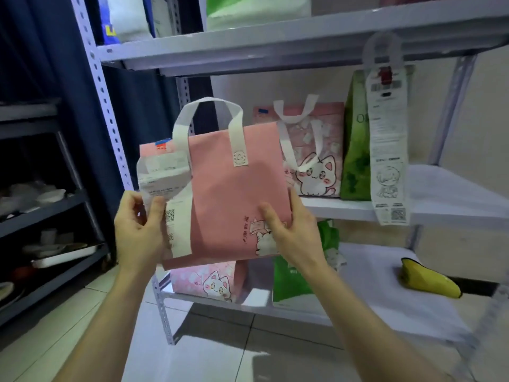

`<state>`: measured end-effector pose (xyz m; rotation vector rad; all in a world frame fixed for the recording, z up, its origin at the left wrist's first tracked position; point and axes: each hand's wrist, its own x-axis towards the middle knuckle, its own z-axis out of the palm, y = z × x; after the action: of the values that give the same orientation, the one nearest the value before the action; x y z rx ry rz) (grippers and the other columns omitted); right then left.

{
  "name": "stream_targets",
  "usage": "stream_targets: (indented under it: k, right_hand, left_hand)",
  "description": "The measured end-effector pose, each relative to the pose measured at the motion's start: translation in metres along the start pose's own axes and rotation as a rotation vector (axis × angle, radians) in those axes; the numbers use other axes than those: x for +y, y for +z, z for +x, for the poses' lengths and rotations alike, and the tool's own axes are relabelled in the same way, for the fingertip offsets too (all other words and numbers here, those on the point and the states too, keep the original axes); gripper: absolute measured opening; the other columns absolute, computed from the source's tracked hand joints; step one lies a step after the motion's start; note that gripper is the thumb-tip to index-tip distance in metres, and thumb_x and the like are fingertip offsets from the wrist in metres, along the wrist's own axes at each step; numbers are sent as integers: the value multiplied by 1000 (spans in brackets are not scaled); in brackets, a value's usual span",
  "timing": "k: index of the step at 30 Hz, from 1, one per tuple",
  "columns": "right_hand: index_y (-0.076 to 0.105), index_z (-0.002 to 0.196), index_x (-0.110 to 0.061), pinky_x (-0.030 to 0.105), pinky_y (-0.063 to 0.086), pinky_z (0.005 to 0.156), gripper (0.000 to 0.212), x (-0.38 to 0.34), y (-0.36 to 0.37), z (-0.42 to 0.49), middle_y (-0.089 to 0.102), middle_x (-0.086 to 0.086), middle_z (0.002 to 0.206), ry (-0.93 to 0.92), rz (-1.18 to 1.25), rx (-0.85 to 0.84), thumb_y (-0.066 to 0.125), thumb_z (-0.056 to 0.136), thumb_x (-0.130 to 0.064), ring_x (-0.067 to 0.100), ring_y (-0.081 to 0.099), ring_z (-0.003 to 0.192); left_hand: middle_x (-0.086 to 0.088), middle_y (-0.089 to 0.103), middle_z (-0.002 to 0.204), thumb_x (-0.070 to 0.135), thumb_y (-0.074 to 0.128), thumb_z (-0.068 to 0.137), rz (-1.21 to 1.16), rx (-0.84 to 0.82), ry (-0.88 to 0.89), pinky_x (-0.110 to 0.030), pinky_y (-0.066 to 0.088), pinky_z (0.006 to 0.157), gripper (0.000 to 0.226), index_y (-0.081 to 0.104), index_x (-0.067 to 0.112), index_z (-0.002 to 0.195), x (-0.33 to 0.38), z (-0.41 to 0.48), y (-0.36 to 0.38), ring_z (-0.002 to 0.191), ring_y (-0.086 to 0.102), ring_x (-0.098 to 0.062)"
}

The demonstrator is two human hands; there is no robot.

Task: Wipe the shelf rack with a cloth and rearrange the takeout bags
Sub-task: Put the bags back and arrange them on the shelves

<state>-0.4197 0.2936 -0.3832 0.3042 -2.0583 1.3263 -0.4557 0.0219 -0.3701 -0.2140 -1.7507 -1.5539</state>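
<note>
I hold a pink takeout bag [225, 188] with white handles in the air in front of the white shelf rack [275, 48]. My left hand [137, 230] grips its left edge, where a white receipt is stuck. My right hand [289, 227] holds the lower right corner, thumb on the front. On the middle shelf stand a pink cat-print bag [316, 161] and a green bag [355, 150]. A long white receipt [388, 144] hangs from a bag handle near the upper shelf. On the lower shelf are another pink cat bag [209, 282], a green bag [292, 279] and a yellow cloth [429, 282].
A dark shelf unit [41, 210] with dishes and a tray stands at the left. More bags sit on the rack's top shelf [248, 9]. The floor [220, 340] below is pale tile. The right part of the middle shelf [454, 194] is bare.
</note>
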Motion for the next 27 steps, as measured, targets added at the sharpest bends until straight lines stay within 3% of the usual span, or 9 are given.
stream_targets:
  k: [3, 6, 9, 13, 15, 18, 23, 25, 27]
  right_hand:
    - [57, 100, -29, 14, 43, 50, 15, -4, -30, -23, 63, -25, 70, -3, 26, 131, 62, 106, -42, 1, 58, 56]
    - [45, 81, -24, 23, 33, 46, 32, 10, -58, -46, 46, -13, 58, 36, 14, 244, 60, 107, -35, 5, 40, 50]
    - [43, 82, -18, 38, 37, 52, 32, 35, -78, -72, 42, -5, 60, 92, -70, 340, 58, 108, -28, 18, 41, 55]
    - [46, 82, -25, 38, 37, 53, 29, 77, -118, -120, 44, -8, 62, 151, -138, 459, 58, 107, -18, 15, 40, 55]
    - [45, 81, -30, 41, 39, 53, 30, 107, -143, -148, 45, -8, 61, 207, -198, 528, 58, 106, -20, 14, 40, 55]
    - [45, 83, -33, 47, 45, 56, 29, 159, -179, -196, 50, -3, 63, 352, -351, 619, 59, 105, -20, 18, 45, 57]
    - [52, 90, -24, 48, 50, 62, 16, 227, -220, -227, 59, -3, 69, 567, -413, 651, 55, 103, -15, 26, 55, 67]
    - [51, 93, -24, 40, 46, 59, 17, 241, -235, -216, 58, -7, 67, 604, -413, 620, 50, 100, -8, 13, 54, 62]
    - [49, 101, -31, 30, 41, 55, 34, 251, -251, -200, 57, -13, 69, 667, -404, 531, 45, 91, 2, 7, 54, 62]
  left_hand:
    - [2, 63, 84, 23, 69, 107, -37, -67, 1, -31, 50, 69, 22, 56, 22, 88, 19, -22, 22, 77, 57, -16]
    - [2, 69, 86, 15, 73, 103, -74, -175, -13, -20, 54, 70, 17, 62, 11, 91, 24, -44, 39, 78, 64, -13]
    - [1, 80, 97, 9, 79, 94, -123, -366, -109, -22, 62, 79, 12, 68, 4, 98, 14, -68, 51, 92, 77, -13]
    - [-2, 83, 114, 7, 90, 79, -169, -645, -256, -28, 66, 80, 40, 74, 6, 115, -3, -113, 80, 104, 80, -20]
    - [-2, 83, 114, -2, 88, 83, -132, -806, -309, -31, 66, 79, 41, 74, 10, 119, -14, -142, 109, 104, 80, -21]
    - [2, 83, 115, 0, 90, 84, -44, -990, -326, -39, 65, 91, 42, 73, 14, 120, -44, -191, 171, 109, 79, -18]
    - [21, 78, 101, -7, 82, 85, 21, -1039, -301, -30, 61, 92, 41, 73, 20, 115, -78, -252, 278, 90, 72, 12]
    - [12, 79, 105, -7, 84, 84, 23, -983, -320, -35, 62, 96, 42, 75, 21, 115, -84, -261, 310, 93, 74, 5]
    - [6, 80, 111, -1, 87, 83, 42, -949, -319, -37, 61, 95, 42, 75, 26, 113, -93, -264, 336, 102, 76, -10]
